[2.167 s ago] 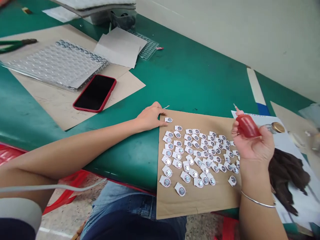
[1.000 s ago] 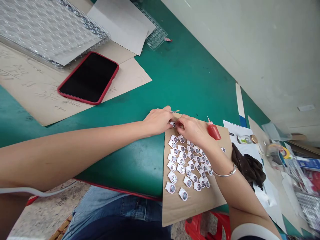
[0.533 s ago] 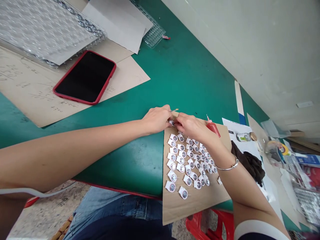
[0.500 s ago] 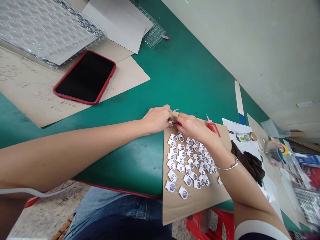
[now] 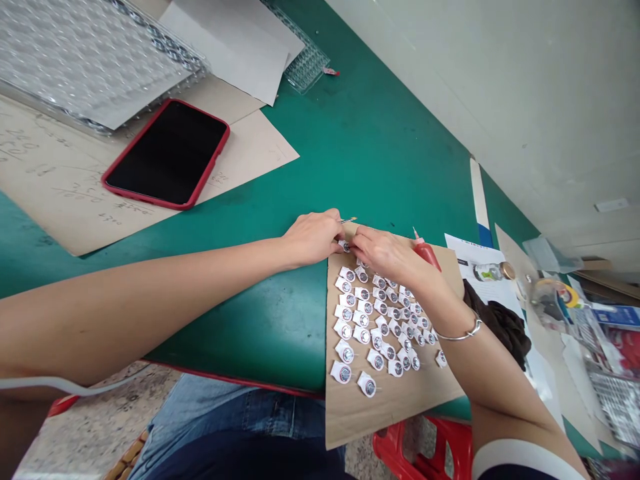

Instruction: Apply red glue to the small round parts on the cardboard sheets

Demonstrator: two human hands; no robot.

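Observation:
At the far edge of the brown cardboard sheet (image 5: 360, 420), both of my hands meet around a small white piece with a round silvery centre (image 5: 344, 246). My left hand (image 5: 314, 238) is closed on its left side. A thin tool with a pale tip (image 5: 349, 220) sticks out above the left fingers. My right hand (image 5: 384, 255) has its fingers pinched together at the right edge of that piece; what lies between them is hidden. Several similar white pieces (image 5: 361, 319) lie in loose rows on the cardboard, just below my hands.
A red bottle with a needle tip (image 5: 426, 255) lies beyond my right wrist. Farther right are a dark cloth (image 5: 503, 327) and a small capped jar (image 5: 493, 272). On the left, a red-cased phone (image 5: 167, 155) rests on written-on paper near clear plastic trays (image 5: 90, 60).
Both hands stay at the same spot around the white piece. My right forearm has shifted very slightly right, showing more of a lone piece beside it.

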